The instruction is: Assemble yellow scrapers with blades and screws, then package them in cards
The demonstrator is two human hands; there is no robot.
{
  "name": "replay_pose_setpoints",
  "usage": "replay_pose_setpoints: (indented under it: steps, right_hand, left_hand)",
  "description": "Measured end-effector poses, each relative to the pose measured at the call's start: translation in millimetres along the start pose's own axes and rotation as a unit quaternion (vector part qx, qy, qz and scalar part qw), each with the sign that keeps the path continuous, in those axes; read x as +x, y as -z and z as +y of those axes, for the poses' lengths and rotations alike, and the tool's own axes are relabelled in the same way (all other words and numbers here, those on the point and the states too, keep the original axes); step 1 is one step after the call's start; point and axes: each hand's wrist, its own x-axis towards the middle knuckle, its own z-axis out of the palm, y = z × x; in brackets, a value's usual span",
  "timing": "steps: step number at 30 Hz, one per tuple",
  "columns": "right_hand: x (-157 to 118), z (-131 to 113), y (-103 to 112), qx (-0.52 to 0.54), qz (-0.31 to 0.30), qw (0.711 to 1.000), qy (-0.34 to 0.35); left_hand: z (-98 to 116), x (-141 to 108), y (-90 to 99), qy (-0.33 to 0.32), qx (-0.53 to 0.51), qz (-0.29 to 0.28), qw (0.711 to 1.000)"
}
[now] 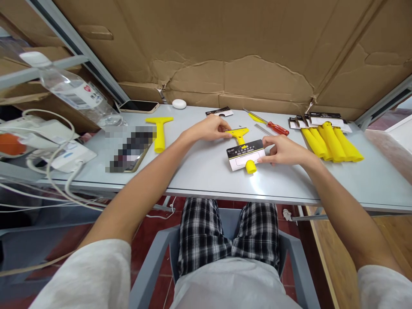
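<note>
left hand (210, 128) pinches yellow plastic T-shaped scraper (240, 136) head | right hand (281, 150) grips black-white paper label card (246, 153) on handle | keep card square, slide evenly

A scraper (240, 148) lies mid-table (206, 171) between both hands, a card (246, 153) around its handle. Another scraper (159, 131) lies left; a screwdriver (273, 125) behind; packed scrapers (331, 139) right.
</note>
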Motion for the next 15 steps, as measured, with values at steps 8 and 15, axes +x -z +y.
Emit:
replay_pose_setpoints:
  steps: [8,15]
  right_hand:
    - [2.1,2.7,-3.2,-0.056,0.068,0.996,0.031]
    - [3.9,1.0,-10.6,-0.059,0.203,0.973,0.094]
  left_hand:
    - [7.8,-5.3,6.7,-0.013,0.053,0.081,0.995]
    - [57.3,-18.8,-1.2,-0.191,-0.034,0.111,0.975]
